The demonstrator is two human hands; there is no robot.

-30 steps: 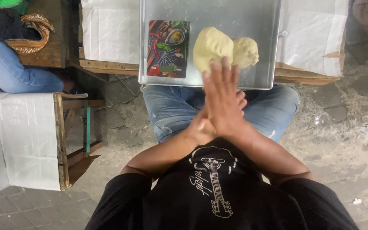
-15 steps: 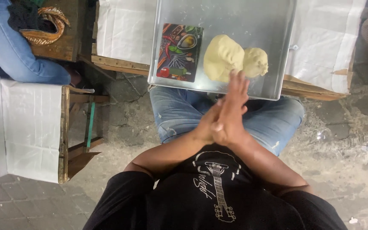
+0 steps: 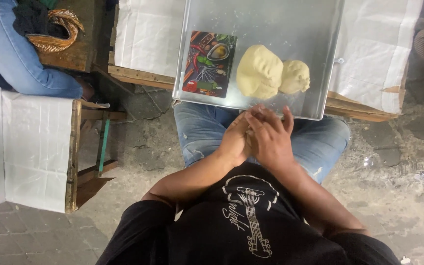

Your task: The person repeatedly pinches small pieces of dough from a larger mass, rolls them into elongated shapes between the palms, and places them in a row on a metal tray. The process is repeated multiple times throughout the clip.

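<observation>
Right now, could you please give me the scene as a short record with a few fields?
left hand: pressed palm to palm against the right hand, over the lap
right hand: laid over the left, fingers spread
held between palms: cannot tell
metal tray: just beyond the hands, on a paper-covered wooden table
large dough lump: on the tray, touching the small dough lump
picture board: flat on the tray, left of the dough
other person: blue-jeaned leg at upper left
</observation>
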